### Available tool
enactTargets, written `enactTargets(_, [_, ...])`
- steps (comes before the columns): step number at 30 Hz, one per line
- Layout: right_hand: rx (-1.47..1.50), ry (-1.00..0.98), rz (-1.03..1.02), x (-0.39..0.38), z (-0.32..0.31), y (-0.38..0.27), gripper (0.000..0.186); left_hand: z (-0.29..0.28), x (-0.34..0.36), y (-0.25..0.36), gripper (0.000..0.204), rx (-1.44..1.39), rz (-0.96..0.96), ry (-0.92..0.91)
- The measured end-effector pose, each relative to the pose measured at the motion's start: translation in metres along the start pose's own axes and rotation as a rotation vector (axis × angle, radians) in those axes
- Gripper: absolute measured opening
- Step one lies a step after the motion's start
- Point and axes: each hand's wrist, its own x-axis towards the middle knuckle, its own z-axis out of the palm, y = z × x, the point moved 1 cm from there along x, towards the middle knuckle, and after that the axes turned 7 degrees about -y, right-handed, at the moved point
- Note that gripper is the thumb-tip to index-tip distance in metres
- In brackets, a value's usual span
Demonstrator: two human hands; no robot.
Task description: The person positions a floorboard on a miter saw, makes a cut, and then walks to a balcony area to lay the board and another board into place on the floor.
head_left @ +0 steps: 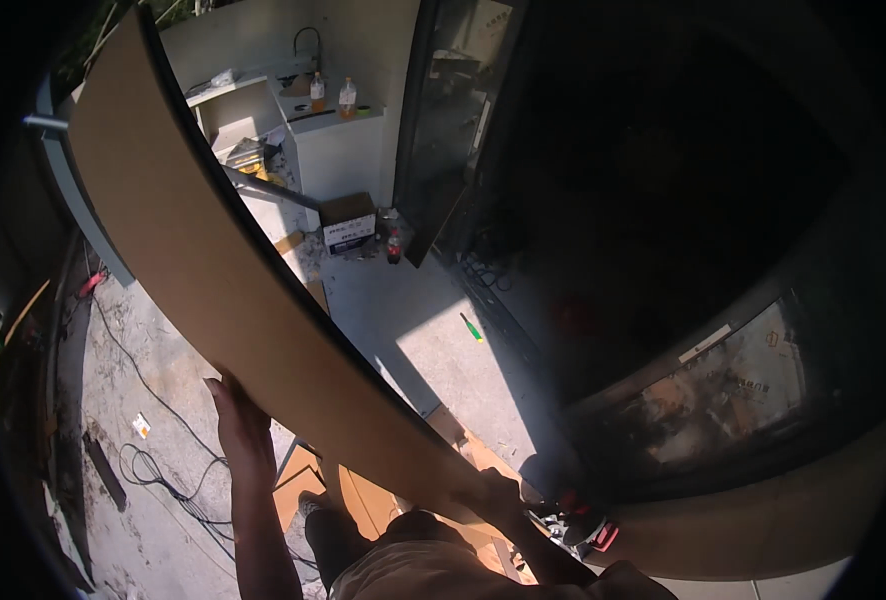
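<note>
Gripping one brown panel [213, 230] with left hand [245, 428], left edge, and right hand [500, 493], near corner — showing two bottles [347, 100] by one white counter [338, 160]'s front edge.

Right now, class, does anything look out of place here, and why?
Yes. A dark cable lies in loose loops on the floor left of the panel, and a green tool lies by itself on the panel's other side. Both look odd, seemingly left loose underfoot.
</note>
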Motion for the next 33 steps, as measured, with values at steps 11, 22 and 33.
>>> enactTargets(11, [-0.237, -0.375, -0.053, 0.121, 0.086, -0.128, 0.045, -0.49, -0.268, -0.124, 0.043, 1.232, -0.459, 0.18])
enactTargets(22, [1.001, -0.763, 0.063, 0.229, 0.276, -0.141, 0.032, -0.623, -0.276, -0.013, 0.046, 1.249, -0.85, 0.447])
enactTargets(33, [-0.099, -0.857, 0.444, 0.442, 0.399, -0.373, 0.067, -0.798, -0.108, 0.026, 0.043, 1.026, -0.797, 0.508])
